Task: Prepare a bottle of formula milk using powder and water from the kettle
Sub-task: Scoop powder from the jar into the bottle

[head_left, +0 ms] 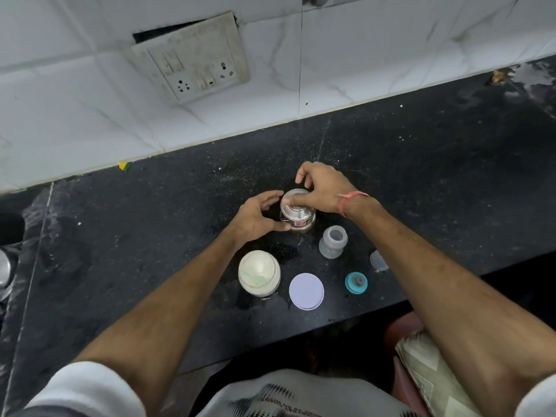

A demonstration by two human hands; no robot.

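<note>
While right hand (323, 188) pinches lid (298, 203) of small steel kettle (301, 222) from above, left hand (258, 216) cups kettle's side, fingers curled, thumb on body. Kettle stands on black counter (421, 176); reddish label on kettle too blurred to read. Open baby bottle (332, 242) just right of kettle, upright. Open powder jar (259, 273) nearer than kettle, to left; white jar lid (306, 291) beside it. Teal nipple ring (356, 282) nearer than bottle; clear cap (378, 260) further right.

My fingers (288, 201) feel a shiny polished steel pot (298, 217) on the speckled, wet-glossy black stone counter (421, 182), beside 1 translucent matt plastic bottle (332, 242) and glossy white tiles (75, 94).
</note>
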